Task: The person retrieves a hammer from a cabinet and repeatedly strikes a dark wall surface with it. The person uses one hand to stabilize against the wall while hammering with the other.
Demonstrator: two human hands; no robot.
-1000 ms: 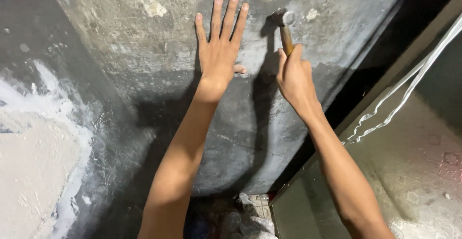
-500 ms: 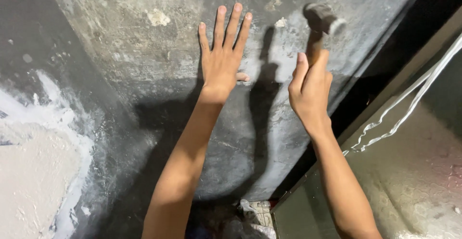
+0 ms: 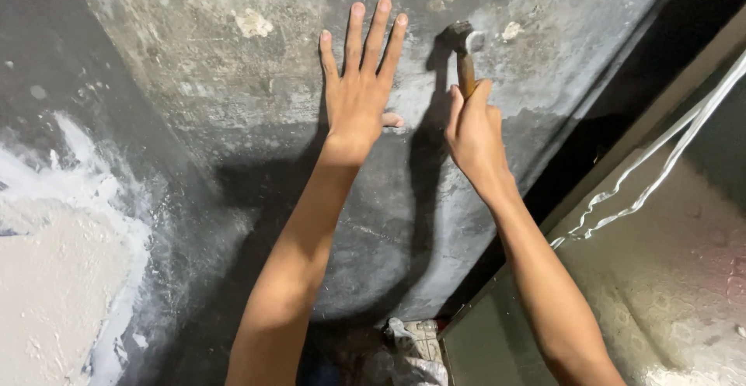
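My left hand (image 3: 359,91) lies flat against a dark grey plastered wall (image 3: 233,83), fingers spread and pointing up, holding nothing. My right hand (image 3: 474,133) grips the wooden handle of a hammer (image 3: 464,48). The hammer's metal head rests against the wall just right of my left fingertips. Pale chipped patches mark the plaster near the hammer head and further left. Both hands cast dark shadows on the wall.
A white, scraped area of wall (image 3: 54,246) spreads at the lower left. White cables (image 3: 660,168) hang along a frame edge on the right. Crumpled rubble or cloth (image 3: 408,351) lies at the wall's foot between my arms.
The hammer head was on the wall, swung back to the right half a second ago, and now meets the wall again. My left hand has stayed flat in place.
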